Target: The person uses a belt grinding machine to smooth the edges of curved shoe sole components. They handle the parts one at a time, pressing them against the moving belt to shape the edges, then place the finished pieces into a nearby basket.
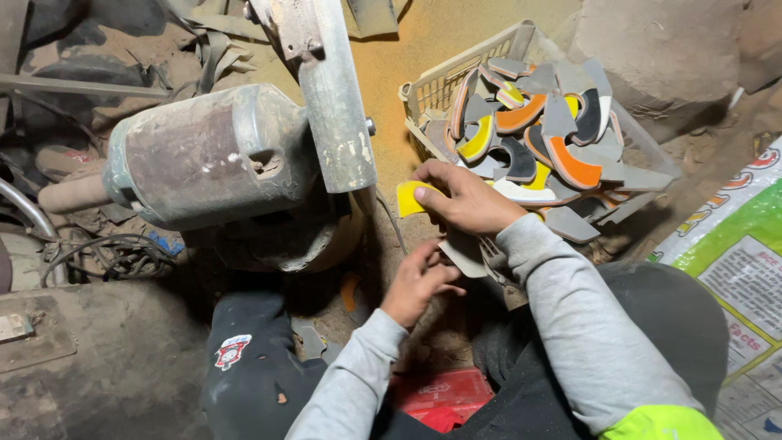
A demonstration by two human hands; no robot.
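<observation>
Your way left is blocked by the motor (208,159) and metal post (334,98) — the basket (432,85) crowds the right; only sandy ground (407,41) stays open.

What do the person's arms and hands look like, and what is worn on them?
Both arms wear long grey sleeves with ribbed cuffs. The right sleeve meets a bright yellow-green band near the shoulder. The left hand and right hand are bare, without gloves.
</observation>
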